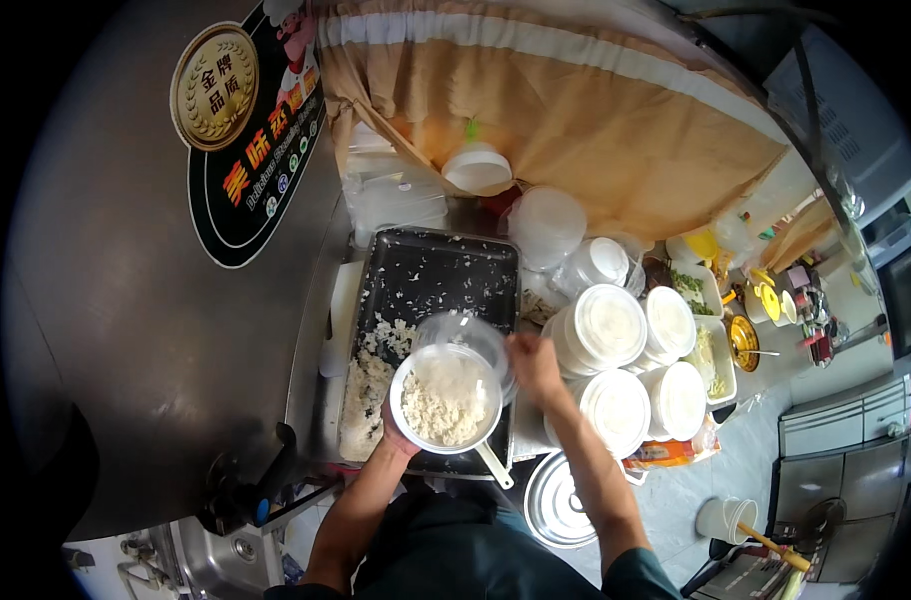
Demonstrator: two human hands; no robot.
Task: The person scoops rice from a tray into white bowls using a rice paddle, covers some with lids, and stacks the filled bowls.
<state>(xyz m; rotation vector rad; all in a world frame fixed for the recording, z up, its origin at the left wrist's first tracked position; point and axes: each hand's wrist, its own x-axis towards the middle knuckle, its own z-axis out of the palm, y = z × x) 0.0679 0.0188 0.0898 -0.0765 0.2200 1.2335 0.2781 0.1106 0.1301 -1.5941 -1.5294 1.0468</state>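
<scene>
A round white plastic bowl (397, 397) holding cooked rice (444, 409) rests in my left hand (400, 433), which supports it from the lower left side. My right hand (532, 367) pinches the right edge of a clear round plastic lid (463, 330). That lid is tilted just beyond the bowl and partly overlaps its far rim. Both are above a deep black rectangular tray (440, 262) with rice scattered over its base and heaped along the left side (365, 405). From beneath the bowl sticks out a pale handle (496, 466); its other end is hidden.
Stacked white tubs with lids (611, 326) crowd the counter at right, near my right forearm. A steel cabinet (163, 337) with a door latch (264, 480) borders the left. Behind the tray are stacked clear lids (547, 225) and a tan curtain (575, 135). A round steel lid (557, 499) sits below.
</scene>
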